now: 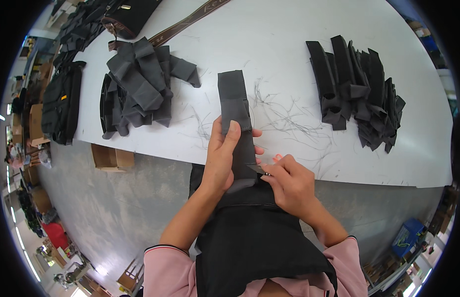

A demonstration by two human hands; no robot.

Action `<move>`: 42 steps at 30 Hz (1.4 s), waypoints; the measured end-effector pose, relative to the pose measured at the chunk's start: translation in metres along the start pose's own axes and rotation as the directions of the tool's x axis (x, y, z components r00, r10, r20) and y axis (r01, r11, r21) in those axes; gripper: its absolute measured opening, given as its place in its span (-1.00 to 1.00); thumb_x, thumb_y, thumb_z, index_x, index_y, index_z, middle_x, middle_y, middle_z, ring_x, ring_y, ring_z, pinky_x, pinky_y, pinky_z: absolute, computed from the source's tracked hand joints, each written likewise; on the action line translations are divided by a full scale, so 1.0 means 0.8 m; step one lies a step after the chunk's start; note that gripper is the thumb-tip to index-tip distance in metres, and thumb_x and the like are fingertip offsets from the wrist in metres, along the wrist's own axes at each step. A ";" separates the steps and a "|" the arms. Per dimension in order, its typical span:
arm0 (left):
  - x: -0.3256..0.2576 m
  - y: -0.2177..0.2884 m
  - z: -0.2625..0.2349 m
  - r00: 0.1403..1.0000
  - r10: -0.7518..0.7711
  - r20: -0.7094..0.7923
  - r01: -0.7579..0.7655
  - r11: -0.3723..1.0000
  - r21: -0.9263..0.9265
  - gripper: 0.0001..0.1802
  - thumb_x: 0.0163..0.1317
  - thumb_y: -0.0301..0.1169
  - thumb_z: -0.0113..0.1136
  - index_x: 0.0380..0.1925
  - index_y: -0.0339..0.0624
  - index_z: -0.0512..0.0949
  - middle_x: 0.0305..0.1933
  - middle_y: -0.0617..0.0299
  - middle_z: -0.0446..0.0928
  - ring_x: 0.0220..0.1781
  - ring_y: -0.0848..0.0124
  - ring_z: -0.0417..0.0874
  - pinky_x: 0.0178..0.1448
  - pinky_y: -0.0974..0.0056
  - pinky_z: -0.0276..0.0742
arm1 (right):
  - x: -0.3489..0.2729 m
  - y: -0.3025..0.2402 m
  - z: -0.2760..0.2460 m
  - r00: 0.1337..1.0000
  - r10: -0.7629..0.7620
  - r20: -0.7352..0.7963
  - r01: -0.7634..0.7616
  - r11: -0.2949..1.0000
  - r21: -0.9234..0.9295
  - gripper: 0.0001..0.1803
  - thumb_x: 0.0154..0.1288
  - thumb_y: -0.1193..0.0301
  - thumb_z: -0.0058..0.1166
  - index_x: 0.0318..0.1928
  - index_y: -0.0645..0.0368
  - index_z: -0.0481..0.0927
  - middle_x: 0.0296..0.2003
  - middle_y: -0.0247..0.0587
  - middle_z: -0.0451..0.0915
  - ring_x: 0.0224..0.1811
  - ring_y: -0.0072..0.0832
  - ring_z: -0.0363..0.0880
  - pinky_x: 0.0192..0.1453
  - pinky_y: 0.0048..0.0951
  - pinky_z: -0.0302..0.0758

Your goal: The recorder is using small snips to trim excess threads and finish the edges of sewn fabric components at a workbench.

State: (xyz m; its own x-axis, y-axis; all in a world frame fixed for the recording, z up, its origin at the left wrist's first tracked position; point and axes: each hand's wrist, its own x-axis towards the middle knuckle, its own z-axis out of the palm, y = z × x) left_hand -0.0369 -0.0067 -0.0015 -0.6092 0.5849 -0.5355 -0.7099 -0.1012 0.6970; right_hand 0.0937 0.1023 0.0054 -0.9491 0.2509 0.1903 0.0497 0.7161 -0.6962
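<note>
My left hand (pixel 222 156) is closed round a long dark grey fabric strip (pixel 234 99), thumb on top and fingertips showing past its right edge. The strip runs away from me over the table's front edge, its near end hanging by my black apron (pixel 259 237). In my right hand (pixel 292 180) is a small pair of scissors (pixel 256 169), with a bit of orange handle showing above the fingers. Their metal tips lie against the strip's right edge, just below my left fingers. Most of the scissors is hidden by my fingers.
On the white table (pixel 274 44), a pile of grey strips (pixel 140 84) lies left, and a pile of folded black strips (pixel 356 89) right. Loose thread ends (pixel 289 119) scatter between. A black bag (pixel 128 17) with a brown strap stands far left; a cardboard box (pixel 112 158) sits below.
</note>
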 end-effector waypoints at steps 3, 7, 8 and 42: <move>-0.002 0.001 -0.002 1.000 -0.024 0.015 0.025 0.999 -0.040 -0.54 0.37 -0.07 -0.08 0.08 -0.13 0.18 -0.17 0.01 0.52 -0.34 0.32 0.62 -0.38 0.27 0.59 | 0.005 -0.001 0.001 0.997 -0.072 -0.006 0.072 0.997 -0.032 -0.74 -0.12 0.57 0.27 -0.32 0.20 0.57 -0.50 -0.24 0.41 -0.54 -0.33 0.46 -0.46 -0.42 0.40; -0.003 -0.001 -0.005 1.000 -0.021 0.010 0.021 0.999 -0.037 -0.55 0.38 -0.07 -0.10 0.08 -0.13 0.18 -0.17 0.01 0.52 -0.34 0.32 0.63 -0.37 0.26 0.59 | 0.014 -0.006 0.005 0.996 -0.068 0.056 0.069 0.997 -0.028 -0.74 -0.14 0.54 0.27 -0.34 0.17 0.55 -0.50 -0.25 0.40 -0.55 -0.34 0.44 -0.49 -0.41 0.37; -0.003 -0.002 -0.005 1.000 -0.015 0.019 0.016 0.999 -0.044 -0.55 0.38 -0.07 -0.11 0.08 -0.13 0.18 -0.17 0.01 0.52 -0.34 0.32 0.63 -0.37 0.26 0.60 | 0.016 -0.005 0.009 0.995 -0.093 0.032 0.093 0.996 -0.012 -0.74 -0.14 0.54 0.27 -0.34 0.16 0.55 -0.51 -0.26 0.40 -0.56 -0.34 0.44 -0.50 -0.40 0.36; -0.042 -0.049 -0.030 0.987 -0.041 0.157 0.023 0.993 0.113 -0.56 0.32 -0.39 0.03 0.10 -0.22 0.11 -0.05 -0.05 0.48 -0.28 0.29 0.64 -0.20 0.29 0.59 | 0.058 0.035 0.042 0.698 0.672 0.246 -0.307 -0.030 0.951 -0.83 0.35 0.35 0.02 -0.39 0.10 0.45 -0.56 -0.52 0.39 -0.67 -0.85 0.19 -0.74 -0.74 0.00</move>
State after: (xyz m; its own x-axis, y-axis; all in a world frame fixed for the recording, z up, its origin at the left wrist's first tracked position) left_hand 0.0032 -0.0420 -0.0224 -0.5169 0.7073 -0.4822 -0.6793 0.0039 0.7339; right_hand 0.0403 0.1121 -0.0289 -0.7056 0.4961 -0.5059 -0.0062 -0.7183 -0.6958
